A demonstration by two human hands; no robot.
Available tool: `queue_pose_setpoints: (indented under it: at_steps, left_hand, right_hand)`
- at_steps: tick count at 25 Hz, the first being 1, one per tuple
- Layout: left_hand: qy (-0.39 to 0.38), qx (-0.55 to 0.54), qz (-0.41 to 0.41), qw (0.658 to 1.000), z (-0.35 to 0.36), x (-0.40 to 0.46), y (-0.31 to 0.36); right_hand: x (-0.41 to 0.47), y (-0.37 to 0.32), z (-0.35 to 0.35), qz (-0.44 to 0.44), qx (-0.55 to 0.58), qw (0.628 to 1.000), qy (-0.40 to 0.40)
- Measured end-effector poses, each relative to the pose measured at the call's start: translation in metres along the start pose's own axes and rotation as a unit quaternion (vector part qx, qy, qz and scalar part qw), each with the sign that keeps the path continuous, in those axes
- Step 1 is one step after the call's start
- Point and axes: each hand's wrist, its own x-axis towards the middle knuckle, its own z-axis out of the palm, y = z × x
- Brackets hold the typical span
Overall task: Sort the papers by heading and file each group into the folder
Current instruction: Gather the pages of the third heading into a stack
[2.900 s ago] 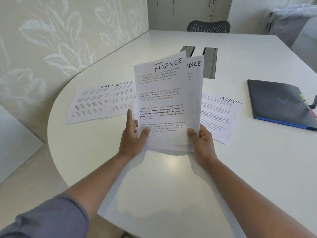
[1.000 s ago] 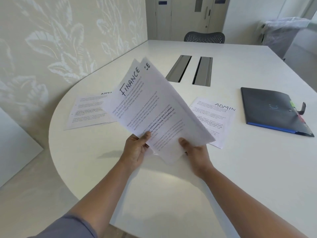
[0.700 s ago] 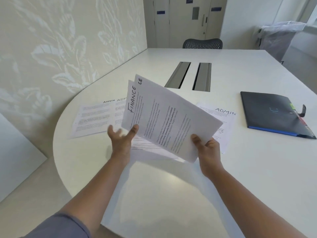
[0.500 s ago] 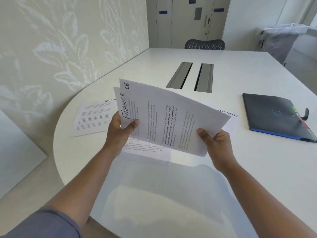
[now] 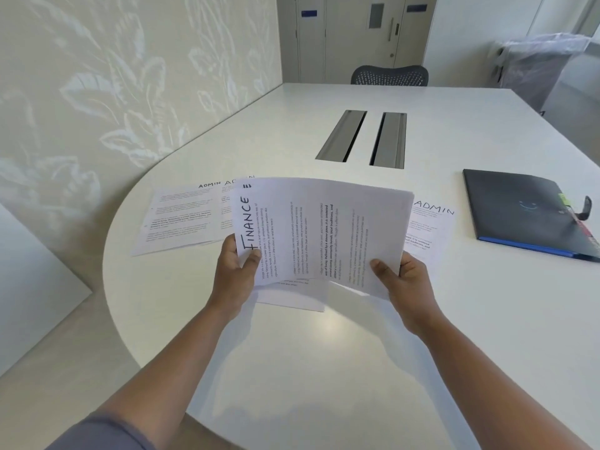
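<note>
I hold a small stack of FINANCE papers (image 5: 318,228) turned sideways, heading at the left, just above the table. My left hand (image 5: 235,271) grips the heading end and my right hand (image 5: 404,280) grips the opposite end. Another sheet (image 5: 292,297) lies flat on the table beneath the stack. Two overlapping ADMIN sheets (image 5: 181,216) lie at the left. A single ADMIN sheet (image 5: 428,225) lies at the right, partly hidden by the stack. The dark folder (image 5: 522,212) with a blue edge lies shut at the far right.
The white table (image 5: 324,368) curves along a patterned wall at the left. Two metal cable slots (image 5: 363,138) sit in the table's middle. A dark chair (image 5: 389,74) stands at the far end. A black clip (image 5: 586,207) rests on the folder's right edge.
The FINANCE stack has turned from upright to sideways and come lower towards the table. My left hand shifted to the heading end and my right hand to the other end.
</note>
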Motion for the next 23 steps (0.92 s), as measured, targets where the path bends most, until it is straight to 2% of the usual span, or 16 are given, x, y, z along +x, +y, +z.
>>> queue_pose_setpoints:
  at_steps: [3, 6, 9, 15, 23]
  left_hand:
    - [0.032, -0.014, 0.015, 0.999, 0.005, -0.004, 0.004]
    - [0.073, 0.005, -0.008, 0.997, 0.013, -0.017, -0.002]
    - [0.064, 0.029, -0.034, 0.997, 0.022, -0.018, -0.009]
    - [0.044, 0.103, 0.014, 0.994, 0.041, -0.001, -0.005]
    - [0.063, 0.116, 0.045, 0.990, 0.049, 0.029, -0.013]
  right_hand:
    - [0.004, -0.002, 0.000, -0.016, 0.014, 0.999, 0.032]
    - [0.000, 0.006, -0.001, 0.003, 0.002, 0.999, 0.041]
    - [-0.008, 0.017, 0.002, 0.019, -0.033, 0.998, 0.050]
    - [-0.007, 0.027, 0.010, 0.006, -0.036, 0.996, 0.084]
    - [0.001, 0.024, 0.025, -0.015, -0.065, 0.989, 0.128]
